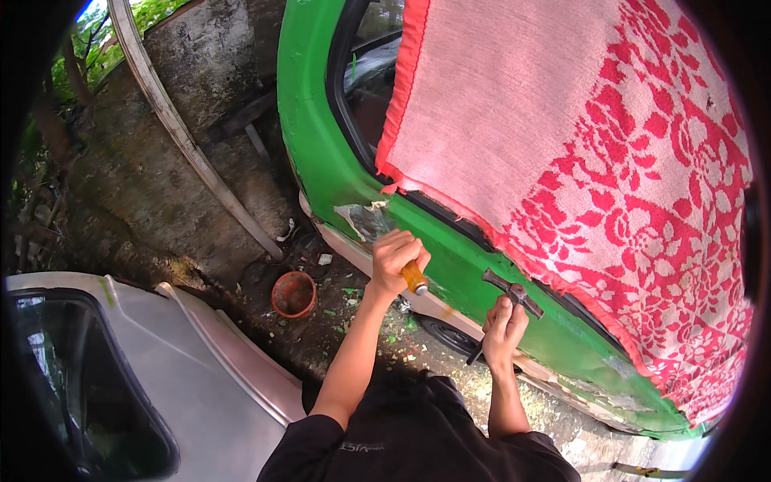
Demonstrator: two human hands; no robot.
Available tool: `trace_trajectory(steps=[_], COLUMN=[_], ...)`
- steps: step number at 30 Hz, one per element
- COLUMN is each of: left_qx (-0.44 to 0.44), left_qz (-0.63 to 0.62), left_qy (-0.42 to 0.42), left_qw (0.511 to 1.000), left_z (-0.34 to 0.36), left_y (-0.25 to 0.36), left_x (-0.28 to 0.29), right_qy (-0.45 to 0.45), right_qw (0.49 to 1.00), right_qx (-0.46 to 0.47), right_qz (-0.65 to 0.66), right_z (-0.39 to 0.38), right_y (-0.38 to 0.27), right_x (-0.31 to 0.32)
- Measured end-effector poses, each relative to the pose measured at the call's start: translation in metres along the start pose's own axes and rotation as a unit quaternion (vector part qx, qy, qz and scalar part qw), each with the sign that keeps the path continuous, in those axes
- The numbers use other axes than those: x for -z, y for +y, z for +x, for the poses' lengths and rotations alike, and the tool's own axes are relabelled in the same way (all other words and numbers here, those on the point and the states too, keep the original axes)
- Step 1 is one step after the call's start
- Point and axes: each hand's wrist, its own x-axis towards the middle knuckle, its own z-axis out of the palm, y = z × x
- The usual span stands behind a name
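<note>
My left hand (395,259) is wrapped round an amber-handled chisel (414,278) with a metal cap on its butt end. Its blade is hidden behind my fist, close to a bare grey patch (365,222) where paint has come off the green car (466,277). In my right hand (504,331) is a hammer (516,292), gripped by the handle just under its dark metal head. The hammer head is in front of the car's side, to the right of the chisel and apart from it.
A red and pink patterned towel (514,120) drapes over the car's roof and windows. Paint chips litter the ground around a reddish-brown pot (294,294). A silver car (193,361) stands at left, and a long curved strip (185,136) leans near the stained wall (193,60).
</note>
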Motion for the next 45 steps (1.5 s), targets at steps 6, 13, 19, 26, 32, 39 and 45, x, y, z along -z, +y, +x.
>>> trace_trajectory(steps=[6,13,19,26,32,39,45], left_qx=[-0.031,0.039,-0.018,0.101,0.032,0.077,-0.017], left_qz=[0.022,0.06,0.045,0.014,0.044,0.019,0.011], left_qy=[0.172,0.135,0.081,0.121,0.111,0.067,0.086], left_qw=[0.984,0.988,0.996,0.987,0.992,0.995,0.996], left_z=[-0.025,-0.032,-0.014,-0.035,-0.036,-0.039,-0.021], left_y=[-0.003,-0.005,0.017,-0.025,-0.008,-0.015,0.001], left_x=[-0.021,-0.017,-0.018,-0.01,-0.005,-0.012,-0.01], right_qy=[-0.029,-0.076,-0.105,-0.116,-0.11,-0.119,-0.123], right_qw=[0.999,0.997,0.994,0.993,0.994,0.991,0.991], right_qx=[0.008,0.008,-0.003,-0.002,-0.012,-0.057,-0.037], right_qz=[-0.033,-0.021,-0.001,0.003,0.025,0.033,0.048], right_z=[0.002,0.008,0.009,0.009,0.01,0.004,0.002], right_y=[0.015,0.022,0.026,0.024,0.02,0.019,0.023], right_x=[0.021,0.041,0.041,0.041,0.034,0.025,0.016])
